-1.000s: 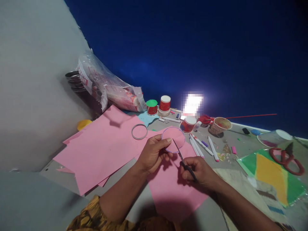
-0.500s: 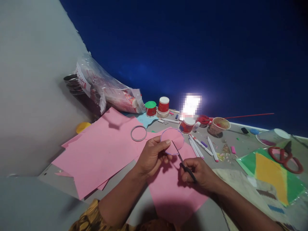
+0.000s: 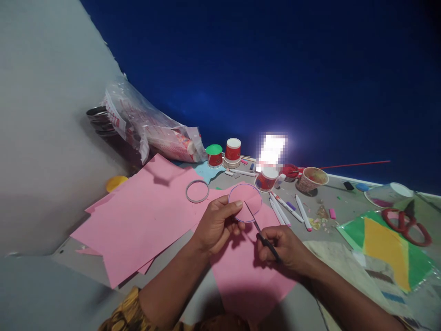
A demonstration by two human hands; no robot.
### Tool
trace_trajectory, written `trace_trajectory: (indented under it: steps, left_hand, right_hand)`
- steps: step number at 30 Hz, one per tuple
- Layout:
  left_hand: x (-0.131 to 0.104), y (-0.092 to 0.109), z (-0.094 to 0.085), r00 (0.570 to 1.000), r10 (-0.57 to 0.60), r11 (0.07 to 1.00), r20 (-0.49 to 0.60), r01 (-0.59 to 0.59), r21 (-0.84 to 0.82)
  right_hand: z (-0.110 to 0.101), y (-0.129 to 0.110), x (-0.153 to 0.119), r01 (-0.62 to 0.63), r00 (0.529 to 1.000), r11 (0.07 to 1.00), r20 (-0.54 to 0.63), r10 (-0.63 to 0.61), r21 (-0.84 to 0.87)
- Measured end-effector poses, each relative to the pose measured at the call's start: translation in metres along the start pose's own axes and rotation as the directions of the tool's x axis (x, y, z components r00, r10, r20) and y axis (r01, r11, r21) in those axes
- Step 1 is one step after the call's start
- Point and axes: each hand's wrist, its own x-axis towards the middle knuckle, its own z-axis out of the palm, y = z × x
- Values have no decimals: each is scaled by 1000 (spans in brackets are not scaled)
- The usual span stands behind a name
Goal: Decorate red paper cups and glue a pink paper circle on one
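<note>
Between thumb and fingers, my left hand (image 3: pixel 220 220) pinches a round pink paper disc (image 3: pixel 251 195) with a blue-purple line along its edge. Black-handled scissors (image 3: pixel 263 238) are gripped in my right hand (image 3: pixel 284 248). Their blades point up and left, lying across the lower middle of the disc; whether they cut into the paper I cannot tell. Beneath both hands lies a pink paper sheet (image 3: pixel 251 289). To the left, a grey ring (image 3: pixel 197 201) rests on a larger stack of pink sheets (image 3: pixel 144 220).
Red paper cups (image 3: pixel 267 179) stand beyond my hands, one topped with green paper (image 3: pixel 214 149). Several markers (image 3: pixel 303 214) lie to the right. Red-handled scissors (image 3: pixel 418 234) rest on a green and yellow packet (image 3: pixel 386 248). A plastic bag (image 3: pixel 155 131) leans at back left.
Both hands, the disc and the scissors keep nearly the same pose. The whole view has shifted very slightly.
</note>
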Motion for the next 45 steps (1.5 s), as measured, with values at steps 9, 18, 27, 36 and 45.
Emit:
trace_trajectory:
  steps: [9,18,27,36,45]
  left_hand:
    - [0,2,-2,998,22,1000,-52,-22,-5]
    - [2,-30,1,994,-27,985,108,8,172]
    - [1,-42,8,983,154,934,101,-178,309]
    - [-3,-52,8,987,38,990,158,-59,131]
    - [4,-43,14,995,101,992,2,-101,76]
  right_hand:
    - [-3,5,3,-4,998,995,-60,-2,-102]
    - [-5,3,10,125,958,943,-211,-196,-309]
    - [-11,-1,10,275,924,883,-150,-352,-379]
    - [-26,-9,8,326,940,864,32,-340,-384]
    - [-40,-12,10,187,982,978,55,-183,-87]
